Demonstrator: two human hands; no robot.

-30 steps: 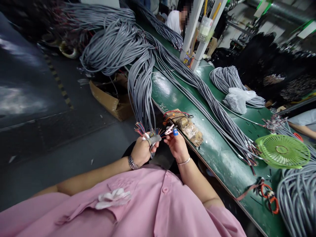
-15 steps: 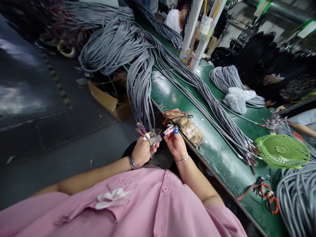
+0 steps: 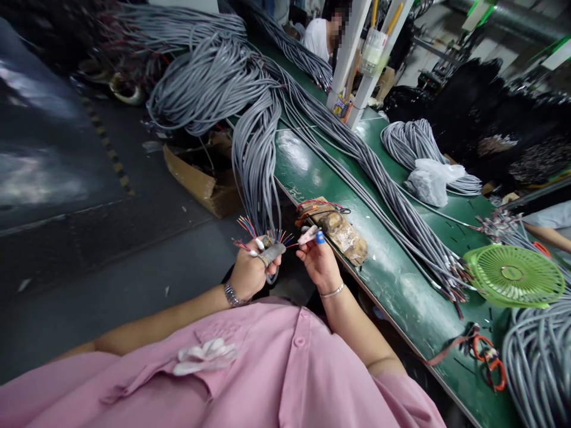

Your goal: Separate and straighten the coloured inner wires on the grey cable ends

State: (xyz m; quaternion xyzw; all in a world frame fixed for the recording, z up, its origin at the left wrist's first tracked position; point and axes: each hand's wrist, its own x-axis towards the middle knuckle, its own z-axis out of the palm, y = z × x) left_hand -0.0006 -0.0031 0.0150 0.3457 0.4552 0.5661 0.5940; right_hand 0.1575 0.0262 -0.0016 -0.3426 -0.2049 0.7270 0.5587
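Observation:
My left hand (image 3: pixel 250 272) is closed around the end of a grey cable (image 3: pixel 270 254), with its thin coloured wires (image 3: pixel 262 235) fanning out above the fingers. Just to its right, my right hand (image 3: pixel 319 261) pinches a small pink tool (image 3: pixel 308 233), and a blue cap covers one fingertip. The two hands sit a few centimetres apart, in front of the edge of the green table (image 3: pixel 401 285). A thick bundle of grey cables (image 3: pixel 256 154) hangs off the table down toward my left hand.
A brown taped block with red wires (image 3: pixel 339 229) lies at the table edge. Grey cable bundles (image 3: pixel 379 172) run along the table. A green fan (image 3: pixel 515 275), a white plastic bag (image 3: pixel 430 178), a cardboard box (image 3: pixel 200 178) on the floor and other people are nearby.
My left hand has shifted slightly left and turned, spreading the coloured wires wider. The gap to my right hand has grown a little.

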